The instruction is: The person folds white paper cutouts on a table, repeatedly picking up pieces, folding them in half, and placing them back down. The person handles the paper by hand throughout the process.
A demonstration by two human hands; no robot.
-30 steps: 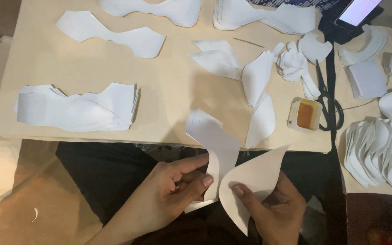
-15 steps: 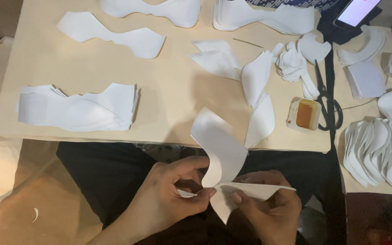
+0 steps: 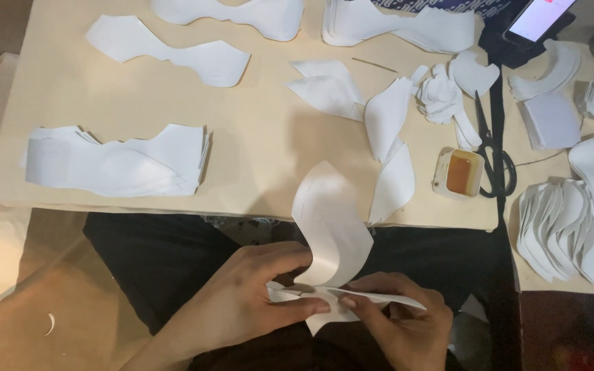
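Both my hands hold a curved white cut piece (image 3: 330,227) over my lap, just below the table's front edge. My left hand (image 3: 256,302) pinches its lower folded part between thumb and fingers. My right hand (image 3: 397,323) grips the same folded edge from the right, its thumb pressed on top. The upper half of the piece stands up and curls back toward the table. A second white layer (image 3: 386,299) lies flat under my fingers.
The pale wooden table (image 3: 262,137) carries stacks of white cut pieces, one at the left (image 3: 115,165) and others along the back. Black scissors (image 3: 493,148) and a small tray of amber glue (image 3: 460,172) lie at the right. More white stacks (image 3: 572,227) sit at far right, a phone (image 3: 537,17) at the back.
The right flap of the piece has been folded down flat under my fingers, the upper half now stands up, and my hands have closed in toward each other.
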